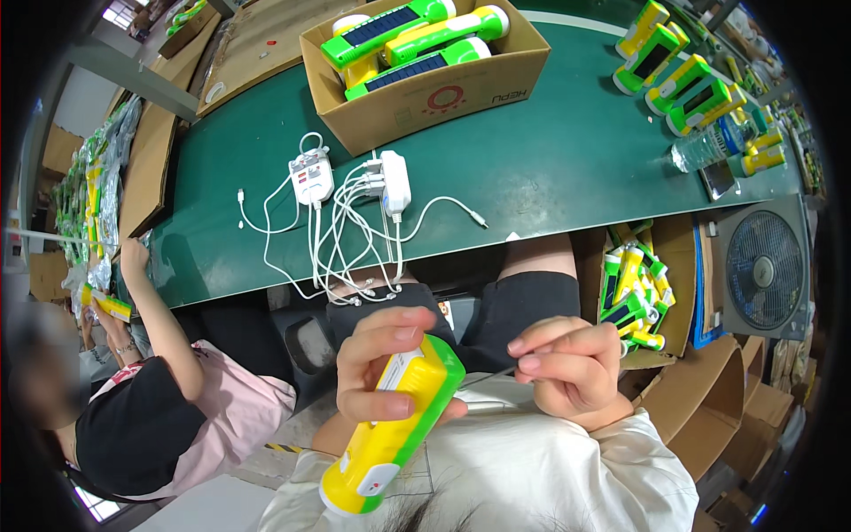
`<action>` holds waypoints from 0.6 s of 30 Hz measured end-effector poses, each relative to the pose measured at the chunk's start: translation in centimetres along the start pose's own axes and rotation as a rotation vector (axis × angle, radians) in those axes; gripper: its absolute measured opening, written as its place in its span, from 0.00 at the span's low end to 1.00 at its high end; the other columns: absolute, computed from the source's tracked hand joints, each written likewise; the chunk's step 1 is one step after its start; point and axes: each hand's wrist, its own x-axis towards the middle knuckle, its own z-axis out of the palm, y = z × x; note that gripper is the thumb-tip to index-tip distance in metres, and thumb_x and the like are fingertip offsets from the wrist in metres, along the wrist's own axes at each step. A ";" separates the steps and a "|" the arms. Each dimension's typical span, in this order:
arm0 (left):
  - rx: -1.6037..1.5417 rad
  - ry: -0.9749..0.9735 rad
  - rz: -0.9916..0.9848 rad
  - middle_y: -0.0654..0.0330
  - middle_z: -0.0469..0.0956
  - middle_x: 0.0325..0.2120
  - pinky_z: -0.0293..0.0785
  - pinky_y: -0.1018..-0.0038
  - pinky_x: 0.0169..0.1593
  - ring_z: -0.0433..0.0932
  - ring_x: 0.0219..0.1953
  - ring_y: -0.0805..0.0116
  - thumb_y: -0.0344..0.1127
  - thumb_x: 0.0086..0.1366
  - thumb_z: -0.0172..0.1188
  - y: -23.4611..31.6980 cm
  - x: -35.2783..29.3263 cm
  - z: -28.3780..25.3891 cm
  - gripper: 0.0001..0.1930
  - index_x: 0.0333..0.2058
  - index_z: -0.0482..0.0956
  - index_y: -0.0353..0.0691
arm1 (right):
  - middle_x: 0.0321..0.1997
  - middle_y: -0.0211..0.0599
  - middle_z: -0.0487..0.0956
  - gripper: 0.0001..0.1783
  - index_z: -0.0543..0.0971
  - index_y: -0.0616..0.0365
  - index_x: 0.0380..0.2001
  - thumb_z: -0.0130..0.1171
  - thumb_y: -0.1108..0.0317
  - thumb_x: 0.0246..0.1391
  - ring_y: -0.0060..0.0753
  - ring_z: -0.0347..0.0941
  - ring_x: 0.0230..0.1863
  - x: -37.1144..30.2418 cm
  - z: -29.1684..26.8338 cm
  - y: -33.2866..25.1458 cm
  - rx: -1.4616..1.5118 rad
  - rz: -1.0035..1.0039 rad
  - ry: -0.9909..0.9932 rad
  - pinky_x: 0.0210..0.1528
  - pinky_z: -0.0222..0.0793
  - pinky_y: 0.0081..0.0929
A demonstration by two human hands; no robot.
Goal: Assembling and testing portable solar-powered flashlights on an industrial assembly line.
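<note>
A yellow and green flashlight [399, 426] is tilted in front of my chest, with its wide head toward the lower left. My left hand [383, 363] is wrapped round its upper part. From the flashlight's green side a thin dark cord [487, 379] runs to the right. My right hand [574, 365] pinches the end of that cord between thumb and forefinger. Beyond my hands, white charging cables [328, 239] lie tangled on the green table [523, 177] and hang over its front edge.
An open cardboard box [434, 111] of flashlights stands on the table beside white charger blocks [310, 177]. At the right are standing flashlights [647, 58], a water bottle [709, 146], a fan [764, 270] and a lower box of flashlights [634, 288]. A co-worker [151, 417] sits left.
</note>
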 end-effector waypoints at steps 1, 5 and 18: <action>0.000 -0.006 -0.006 0.50 0.62 0.49 0.77 0.65 0.48 0.71 0.50 0.50 0.27 0.42 0.74 0.0 0.1 0.2 0.30 0.43 0.69 0.55 | 0.34 0.37 0.66 0.17 0.78 0.66 0.31 0.59 0.93 0.34 0.37 0.77 0.33 0.0 0.2 0.0 -0.013 -0.004 -0.007 0.32 0.76 0.22; -0.108 0.011 0.066 0.51 0.62 0.48 0.81 0.64 0.43 0.70 0.50 0.49 0.23 0.42 0.73 -0.5 0.1 0.8 0.30 0.42 0.70 0.55 | 0.34 0.37 0.66 0.18 0.79 0.65 0.32 0.61 0.92 0.33 0.36 0.76 0.33 -0.6 -0.1 0.2 -0.055 0.005 -0.011 0.32 0.75 0.22; -0.874 -0.091 -0.806 0.46 0.60 0.54 0.73 0.53 0.49 0.69 0.51 0.40 0.27 0.61 0.53 2.3 1.7 -1.0 0.11 0.43 0.74 0.34 | 0.34 0.36 0.65 0.20 0.80 0.64 0.33 0.63 0.89 0.31 0.36 0.75 0.33 -0.9 -0.2 0.5 -0.254 -0.088 0.051 0.31 0.74 0.27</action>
